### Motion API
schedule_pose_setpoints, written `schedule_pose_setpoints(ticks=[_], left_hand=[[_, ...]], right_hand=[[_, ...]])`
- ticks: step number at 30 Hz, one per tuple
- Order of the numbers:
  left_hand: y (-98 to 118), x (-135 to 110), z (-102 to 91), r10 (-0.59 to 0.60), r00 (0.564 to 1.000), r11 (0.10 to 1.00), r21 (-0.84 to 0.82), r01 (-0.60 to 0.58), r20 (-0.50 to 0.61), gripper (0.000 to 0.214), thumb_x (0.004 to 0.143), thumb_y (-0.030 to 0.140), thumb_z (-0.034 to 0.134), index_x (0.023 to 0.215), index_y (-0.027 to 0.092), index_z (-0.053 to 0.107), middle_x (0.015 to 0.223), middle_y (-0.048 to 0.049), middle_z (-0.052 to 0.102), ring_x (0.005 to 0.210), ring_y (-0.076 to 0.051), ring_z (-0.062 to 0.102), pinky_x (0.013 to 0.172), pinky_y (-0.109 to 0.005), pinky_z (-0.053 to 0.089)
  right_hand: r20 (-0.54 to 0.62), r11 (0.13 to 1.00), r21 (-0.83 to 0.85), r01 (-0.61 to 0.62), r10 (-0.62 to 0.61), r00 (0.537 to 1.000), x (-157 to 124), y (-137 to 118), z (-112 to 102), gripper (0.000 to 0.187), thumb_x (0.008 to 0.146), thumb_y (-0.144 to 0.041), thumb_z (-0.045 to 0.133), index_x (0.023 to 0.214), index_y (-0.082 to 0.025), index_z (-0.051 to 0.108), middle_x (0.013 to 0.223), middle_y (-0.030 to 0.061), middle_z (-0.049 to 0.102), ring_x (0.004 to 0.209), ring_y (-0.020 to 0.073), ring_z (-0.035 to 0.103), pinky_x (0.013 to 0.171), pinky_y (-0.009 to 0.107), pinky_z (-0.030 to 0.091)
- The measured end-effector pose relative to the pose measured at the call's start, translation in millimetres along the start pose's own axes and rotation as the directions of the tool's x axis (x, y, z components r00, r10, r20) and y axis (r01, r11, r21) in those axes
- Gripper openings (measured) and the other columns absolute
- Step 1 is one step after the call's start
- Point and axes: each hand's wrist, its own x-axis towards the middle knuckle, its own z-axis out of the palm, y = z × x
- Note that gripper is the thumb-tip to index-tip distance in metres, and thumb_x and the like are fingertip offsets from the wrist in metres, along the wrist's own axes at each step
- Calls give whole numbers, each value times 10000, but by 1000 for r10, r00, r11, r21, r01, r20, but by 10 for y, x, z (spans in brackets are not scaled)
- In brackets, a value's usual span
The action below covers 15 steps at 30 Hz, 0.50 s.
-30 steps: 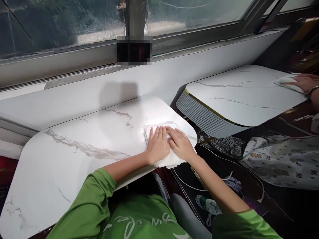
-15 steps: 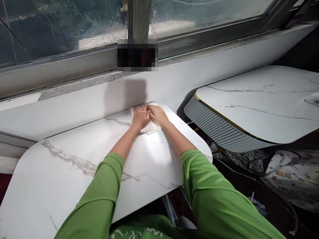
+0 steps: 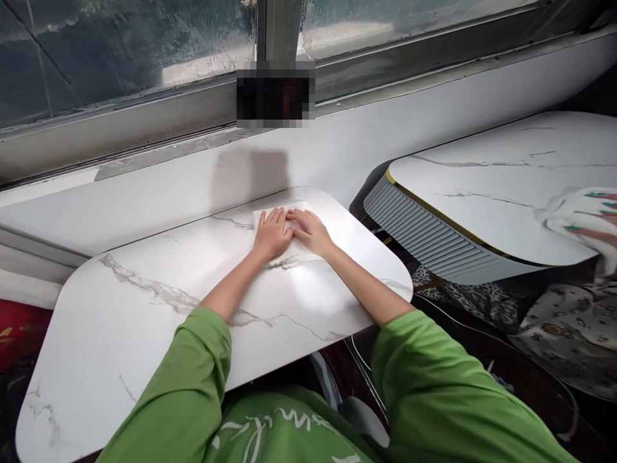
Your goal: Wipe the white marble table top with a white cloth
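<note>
In the head view, a white cloth [image 3: 285,258] lies flattened on a white marble-patterned tabletop [image 3: 159,341], near its far edge by the wall. My left hand [image 3: 272,235] rests palm down on the cloth, fingers stretched forward and partly apart. Beside it, my right hand [image 3: 313,233] also lies over the cloth, its fingers extended and angled inward until the tips meet my left hand. Between them the hands cover most of the cloth. Its left corner and front edge show.
To the right stands a second marble-patterned tabletop [image 3: 482,183] with a ribbed side. A co-worker's blurred hand [image 3: 595,231] rests on a white cloth there. A window frame [image 3: 282,32] rises behind the wall. Patterned fabric [image 3: 569,334] lies low on the right.
My hands and the cloth have shifted slightly toward me and to the left on the tabletop. The co-worker's hand and cloth have come further into view at right. The view has shifted slightly.
</note>
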Motion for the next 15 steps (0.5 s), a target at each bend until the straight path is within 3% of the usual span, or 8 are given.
schedule_pose_setpoints(ticks=[3,8,11,15], left_hand=[[171,-592,-77,20,1000,1000,13,-21,8,499,935,239,355,1408,82,362,1496,-105,354,1408,-207,263,1187,-426,105],[383,-1482,-242,107,992,994,-11,-106,61,504,943,235,315,1435,128,323,1514,-84,322,1428,-197,208,1194,-424,81],[404,-1809,-328,108,990,994,-40,-105,86,511,944,238,308,1441,119,310,1523,-97,294,1438,-206,168,1195,-448,62],[334,-1945,-401,59,991,991,-128,-44,120,530,932,206,303,1455,126,279,1528,-73,289,1439,-167,159,1200,-423,87]], right_hand=[[-1,999,7,40,-40,999,-536,-376,-29,438,830,-243,391,1239,-226,548,1355,63,549,1300,244,449,1107,514,289],[39,987,-151,55,-50,998,-1340,-1097,-96,506,869,-211,315,1361,-183,432,1368,117,518,1345,273,378,1127,538,249],[101,983,-146,110,-96,990,-1511,-1353,-179,486,871,-228,331,1344,-217,440,1314,120,546,1285,298,434,1088,549,296],[177,975,-133,178,-153,972,-1418,-1435,-204,420,845,-267,391,1237,-206,529,1219,137,583,1151,320,504,1034,546,342]])
